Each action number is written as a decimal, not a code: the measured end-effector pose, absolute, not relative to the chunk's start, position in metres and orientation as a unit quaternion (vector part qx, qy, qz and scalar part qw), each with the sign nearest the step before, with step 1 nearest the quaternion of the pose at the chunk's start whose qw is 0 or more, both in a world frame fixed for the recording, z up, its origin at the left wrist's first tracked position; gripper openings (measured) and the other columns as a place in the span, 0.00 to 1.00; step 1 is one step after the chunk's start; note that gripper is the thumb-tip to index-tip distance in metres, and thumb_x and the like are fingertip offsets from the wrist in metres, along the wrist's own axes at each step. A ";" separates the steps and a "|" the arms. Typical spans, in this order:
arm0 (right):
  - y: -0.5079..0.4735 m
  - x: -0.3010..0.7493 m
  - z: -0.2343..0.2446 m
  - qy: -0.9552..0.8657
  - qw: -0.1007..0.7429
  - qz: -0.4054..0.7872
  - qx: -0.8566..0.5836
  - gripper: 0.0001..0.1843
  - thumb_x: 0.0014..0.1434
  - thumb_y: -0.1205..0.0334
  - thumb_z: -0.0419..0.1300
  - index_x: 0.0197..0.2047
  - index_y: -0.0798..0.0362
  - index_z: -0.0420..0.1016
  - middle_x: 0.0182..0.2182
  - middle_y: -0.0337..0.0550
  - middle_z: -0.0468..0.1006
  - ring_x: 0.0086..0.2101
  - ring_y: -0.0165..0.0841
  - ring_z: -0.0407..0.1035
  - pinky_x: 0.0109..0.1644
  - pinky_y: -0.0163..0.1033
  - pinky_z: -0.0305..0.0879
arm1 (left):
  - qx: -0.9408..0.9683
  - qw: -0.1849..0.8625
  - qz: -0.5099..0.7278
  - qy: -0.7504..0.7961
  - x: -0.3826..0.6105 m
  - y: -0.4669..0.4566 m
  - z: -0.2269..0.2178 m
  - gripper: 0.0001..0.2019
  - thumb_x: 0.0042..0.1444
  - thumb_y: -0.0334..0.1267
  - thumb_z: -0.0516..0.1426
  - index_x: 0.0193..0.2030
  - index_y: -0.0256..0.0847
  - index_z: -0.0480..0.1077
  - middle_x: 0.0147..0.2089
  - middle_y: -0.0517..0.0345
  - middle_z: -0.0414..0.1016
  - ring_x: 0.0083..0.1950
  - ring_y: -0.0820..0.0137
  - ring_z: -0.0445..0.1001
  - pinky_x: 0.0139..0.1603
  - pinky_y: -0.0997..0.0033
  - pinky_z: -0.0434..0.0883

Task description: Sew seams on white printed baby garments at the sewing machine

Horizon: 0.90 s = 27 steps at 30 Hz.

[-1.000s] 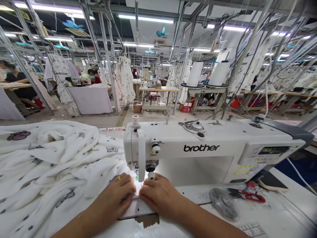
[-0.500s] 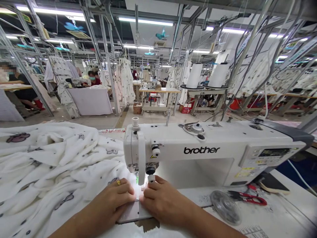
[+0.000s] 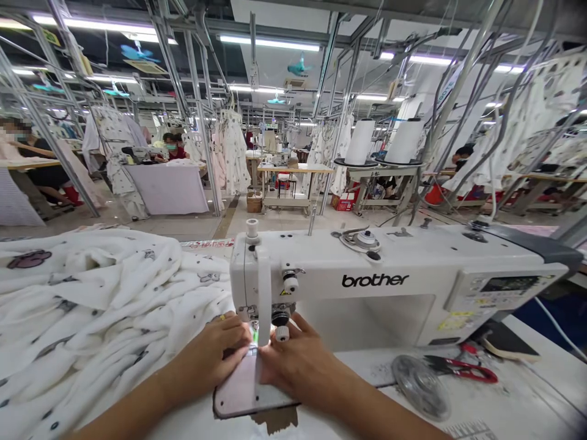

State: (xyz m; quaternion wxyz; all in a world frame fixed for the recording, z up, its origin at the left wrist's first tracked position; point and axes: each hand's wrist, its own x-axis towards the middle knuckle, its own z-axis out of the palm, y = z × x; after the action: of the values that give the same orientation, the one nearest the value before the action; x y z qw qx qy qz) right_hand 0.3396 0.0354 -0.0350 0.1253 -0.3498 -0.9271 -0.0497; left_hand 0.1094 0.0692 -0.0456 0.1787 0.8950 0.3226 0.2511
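A white sewing machine (image 3: 321, 263) marked "brother" stands before me, its needle area lit brightly. My left hand (image 3: 222, 348), with a ring on one finger, is closed on the edge of the white printed fabric (image 3: 123, 305) just left of the needle. On the other side, my right hand (image 3: 298, 360) has its fingers bent and pressed together at the lit cloth beside the presser foot. Its fingertips are partly hidden behind the machine's guard and knob. The metal needle plate (image 3: 238, 388) shows bare in front of both hands.
Red-handled thread snips (image 3: 472, 370) and a clear round disc (image 3: 419, 385) lie right on the table, near a black pad (image 3: 509, 342). Thread cones (image 3: 360, 142) stand behind the machine. Farther off are workstations, hanging garments and a co-worker (image 3: 172, 146).
Both hands have moved slightly forward, away from me, along the needle plate, so more of the plate shows. The fabric by my left hand has shifted forward a little too.
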 end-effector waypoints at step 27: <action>0.046 0.342 -0.055 -0.909 0.117 -0.108 -0.384 0.23 0.61 0.36 0.58 0.42 0.47 0.75 0.42 0.43 0.77 0.54 0.44 0.63 0.70 0.56 0.32 | 0.910 0.106 0.270 0.295 0.111 0.085 -0.052 0.15 0.59 0.22 0.49 0.36 0.43 0.75 0.38 0.56 0.79 0.39 0.67 0.75 0.41 0.68 0.72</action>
State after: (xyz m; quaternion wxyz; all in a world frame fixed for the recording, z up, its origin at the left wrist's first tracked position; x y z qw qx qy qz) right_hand 0.3419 0.0462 -0.0549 0.1169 -0.3844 -0.9094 -0.1077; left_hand 0.1113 0.0847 -0.0520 0.1063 0.9102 0.2955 0.2700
